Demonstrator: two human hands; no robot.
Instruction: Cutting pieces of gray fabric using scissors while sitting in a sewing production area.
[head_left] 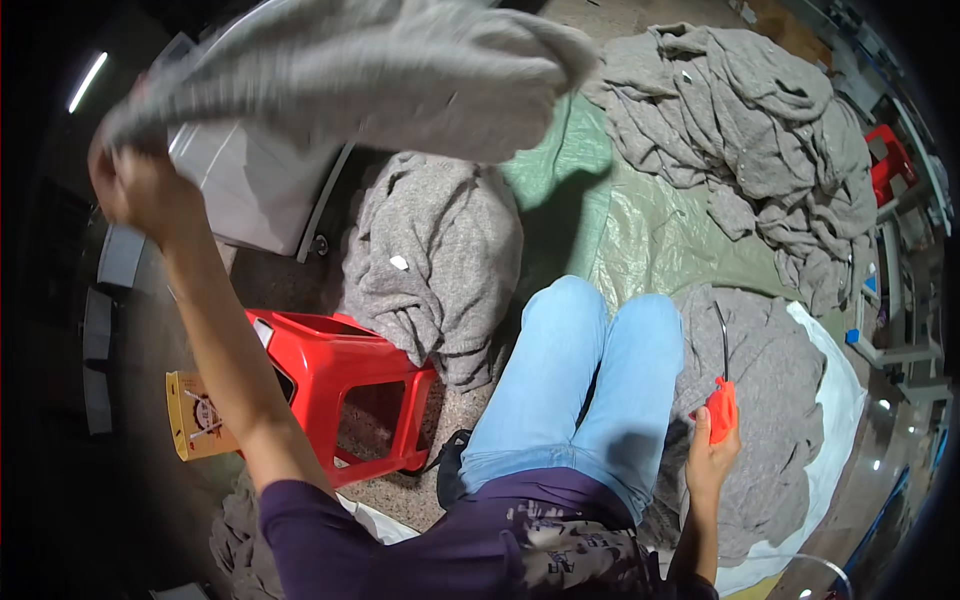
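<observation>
Left hand (140,190) grips a raised grey garment (370,75); right hand (712,450) clasps an orange tool (722,408), red stool (340,385) and garment heap (740,130) nearby

We saw a red plastic stool (345,385) tipped on its side at the left, with a small yellow cardboard box (195,418) just beside it. Behind the stool a grey knitted garment (435,260) lay slumped in a heap. A green tarpaulin (620,225) covered the floor beyond, and on its far end sat a large pile of grey knitwear (760,130). At the right, more grey knitwear (775,400) rested on a white sheet (835,420).
</observation>
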